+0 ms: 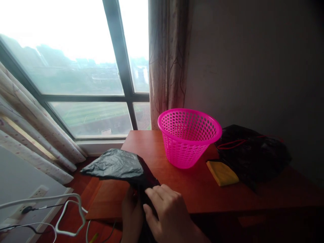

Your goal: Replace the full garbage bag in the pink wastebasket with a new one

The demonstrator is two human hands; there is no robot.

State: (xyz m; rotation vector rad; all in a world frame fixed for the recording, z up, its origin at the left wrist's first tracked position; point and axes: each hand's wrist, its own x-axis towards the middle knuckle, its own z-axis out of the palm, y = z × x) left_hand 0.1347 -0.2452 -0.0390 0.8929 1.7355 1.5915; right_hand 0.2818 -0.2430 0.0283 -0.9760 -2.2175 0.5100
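Both my hands hold a black plastic bag (118,164) at the near edge of a red-brown wooden table (192,189). My left hand (131,216) grips the bag from below, its fingers curled round the bunched plastic. My right hand (168,211) pinches the same bunched part from the right, fingers closed on it. The bag's loose end spreads out to the left, past the table's edge. An empty pink perforated plastic basket (188,136) stands upright on the table just beyond my hands.
A folded yellow cloth (222,172) lies right of the basket. Behind it sits a heap of black plastic bags with red drawstrings (250,152). A white wire hanger (68,216) and a wall socket (37,193) are at lower left. Window and curtains fill the back.
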